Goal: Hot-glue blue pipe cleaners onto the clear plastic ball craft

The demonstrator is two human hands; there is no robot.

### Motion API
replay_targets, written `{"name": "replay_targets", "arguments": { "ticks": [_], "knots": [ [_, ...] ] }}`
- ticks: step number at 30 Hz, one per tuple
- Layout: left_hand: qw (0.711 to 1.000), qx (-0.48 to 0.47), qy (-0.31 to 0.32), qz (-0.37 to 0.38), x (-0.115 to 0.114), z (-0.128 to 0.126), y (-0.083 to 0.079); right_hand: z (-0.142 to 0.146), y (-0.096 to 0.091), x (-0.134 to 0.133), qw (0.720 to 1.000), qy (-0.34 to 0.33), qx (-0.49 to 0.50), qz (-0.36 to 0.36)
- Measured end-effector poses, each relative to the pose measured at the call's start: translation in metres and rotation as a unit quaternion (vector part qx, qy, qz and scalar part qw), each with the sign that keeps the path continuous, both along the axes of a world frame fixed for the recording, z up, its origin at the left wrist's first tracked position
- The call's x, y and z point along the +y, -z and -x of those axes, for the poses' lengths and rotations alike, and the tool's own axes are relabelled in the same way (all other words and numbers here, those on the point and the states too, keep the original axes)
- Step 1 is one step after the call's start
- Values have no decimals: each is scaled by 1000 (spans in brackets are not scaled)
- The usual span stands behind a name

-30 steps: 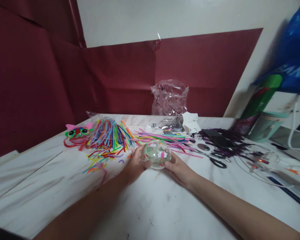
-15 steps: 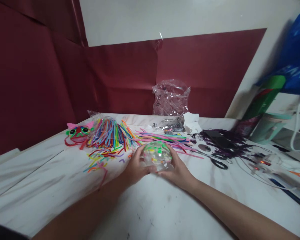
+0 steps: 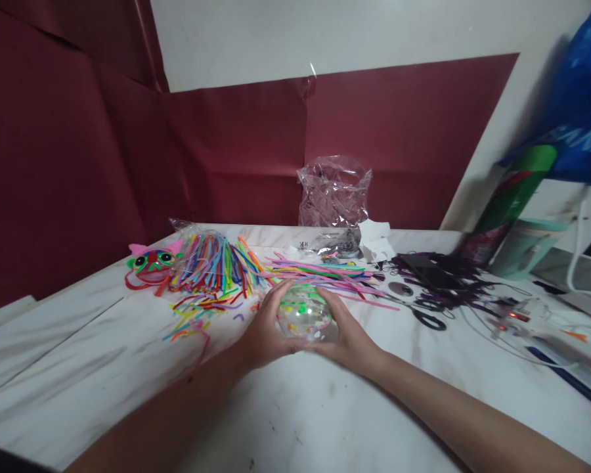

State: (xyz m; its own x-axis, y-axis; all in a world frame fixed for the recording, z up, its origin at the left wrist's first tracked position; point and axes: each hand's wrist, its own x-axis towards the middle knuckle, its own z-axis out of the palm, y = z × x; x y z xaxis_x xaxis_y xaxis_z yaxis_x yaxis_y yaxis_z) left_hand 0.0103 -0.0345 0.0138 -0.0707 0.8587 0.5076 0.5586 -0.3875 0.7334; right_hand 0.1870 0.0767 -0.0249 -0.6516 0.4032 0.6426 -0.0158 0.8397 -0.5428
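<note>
A clear ball [image 3: 305, 311] with green, yellow and orange bits in or on it is held between both hands, just above or on the marble-patterned table [image 3: 320, 420]. My left hand [image 3: 268, 328] wraps its left side, and my right hand [image 3: 347, 335] wraps its right side. Both thumbs meet low at its near side. Beyond the ball lie long pipe cleaners [image 3: 325, 276], mostly pink. To its left are short cut pieces [image 3: 192, 315] of coloured pipe cleaner.
A bagged bundle of pipe cleaners [image 3: 211, 263] and a pink-eared mask-like craft [image 3: 152, 263] lie at left. Scissors [image 3: 429, 319], a dark phone [image 3: 431, 271], purple strands [image 3: 473, 289], a pale green mug [image 3: 526, 249] and cables stand right. A clear plastic bag [image 3: 335, 194] is behind.
The ball has tilted or turned slightly in my hands and sits a little lower and to the left. My left hand reaches further round it. The view has shifted slightly.
</note>
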Motion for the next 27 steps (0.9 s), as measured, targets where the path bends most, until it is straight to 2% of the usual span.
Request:
{"name": "replay_targets", "arguments": {
  "ticks": [6,15,23,27],
  "knots": [
    [996,79,17,-23,1,4,6,-1,1,1,999,-33,8,-4],
    [984,170,45,-14,3,11,0,-1,-3,2,997,-64,-8,-41],
    [987,160,24,-20,6,12,4,-3,1,4,998,-60,-12,-28],
    [991,131,16,-17,8,10,7,-4,1,7,996,-81,-27,-22]
  ]
}}
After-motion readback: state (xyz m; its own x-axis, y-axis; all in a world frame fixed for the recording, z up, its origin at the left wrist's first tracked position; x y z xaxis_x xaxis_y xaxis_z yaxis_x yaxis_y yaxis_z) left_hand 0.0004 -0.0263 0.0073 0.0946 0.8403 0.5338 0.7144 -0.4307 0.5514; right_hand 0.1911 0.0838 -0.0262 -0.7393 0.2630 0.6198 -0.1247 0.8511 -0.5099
